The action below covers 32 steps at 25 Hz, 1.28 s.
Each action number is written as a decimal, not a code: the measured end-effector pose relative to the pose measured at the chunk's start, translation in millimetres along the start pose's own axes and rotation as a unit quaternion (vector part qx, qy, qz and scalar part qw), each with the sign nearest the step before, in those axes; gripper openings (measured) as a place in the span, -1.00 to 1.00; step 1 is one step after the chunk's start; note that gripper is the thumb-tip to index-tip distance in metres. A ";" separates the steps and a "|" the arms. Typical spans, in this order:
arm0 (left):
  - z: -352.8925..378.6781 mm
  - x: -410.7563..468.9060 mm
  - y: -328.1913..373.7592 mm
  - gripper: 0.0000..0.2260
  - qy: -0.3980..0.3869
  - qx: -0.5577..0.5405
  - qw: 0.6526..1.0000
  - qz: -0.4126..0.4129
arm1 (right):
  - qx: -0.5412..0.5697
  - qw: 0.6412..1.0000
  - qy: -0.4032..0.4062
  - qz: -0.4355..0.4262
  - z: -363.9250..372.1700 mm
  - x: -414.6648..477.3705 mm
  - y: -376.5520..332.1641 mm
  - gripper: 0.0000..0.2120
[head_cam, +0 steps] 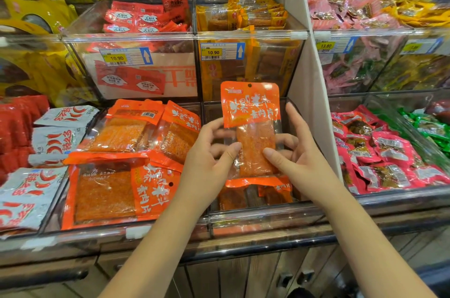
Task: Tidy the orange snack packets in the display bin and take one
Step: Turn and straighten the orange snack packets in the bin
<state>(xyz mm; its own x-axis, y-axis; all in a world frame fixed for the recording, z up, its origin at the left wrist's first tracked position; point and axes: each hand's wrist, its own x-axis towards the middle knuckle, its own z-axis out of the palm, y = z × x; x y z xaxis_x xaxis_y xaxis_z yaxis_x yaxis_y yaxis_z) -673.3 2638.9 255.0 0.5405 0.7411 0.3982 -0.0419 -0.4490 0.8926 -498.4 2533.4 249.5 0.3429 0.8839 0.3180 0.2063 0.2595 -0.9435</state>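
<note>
10.90 tags [116,58] on red-pkt bin [146,35] & yellow-pkt bin [255,34]; 13.80 tag [325,46], pink-pkt bin [365,33]

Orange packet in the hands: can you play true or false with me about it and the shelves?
1. The left hand and right hand both hold one orange packet. True.
2. Its orange header points down. False: the header is on top.
3. Other orange packets lie in the bin below it. True.
4. Blue packets lie to the right. False: pink packets lie there.
5. The price label above it reads 10.90. True.
</note>
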 end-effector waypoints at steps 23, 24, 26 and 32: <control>-9.0 -47.7 -22.7 -0.21 -0.055 0.558 0.824 0.081 | -0.535 0.656 -0.436 0.305 55.2 96.2 102.0 -0.09; -9.3 -47.9 -23.5 -0.21 -0.050 0.559 0.823 0.083 | -0.548 0.640 -0.446 0.302 56.3 94.4 100.2 -0.09; -9.6 -46.8 -23.7 -0.22 -0.041 0.566 0.819 0.084 | -0.573 0.614 -0.452 0.300 57.7 92.3 101.9 -0.13; -10.8 -41.8 -13.5 -0.18 -0.088 0.582 0.808 0.024 | -0.590 0.654 -0.366 0.302 57.3 88.0 55.5 -0.43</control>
<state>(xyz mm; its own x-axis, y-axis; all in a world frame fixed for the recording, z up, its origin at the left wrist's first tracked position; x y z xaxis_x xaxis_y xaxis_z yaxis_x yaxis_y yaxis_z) -704.3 2619.4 228.6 0.6771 0.6730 0.2977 0.6973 -0.7160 0.0326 -509.3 2647.8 219.8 0.2473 0.7483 -0.6155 0.9466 -0.3223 -0.0115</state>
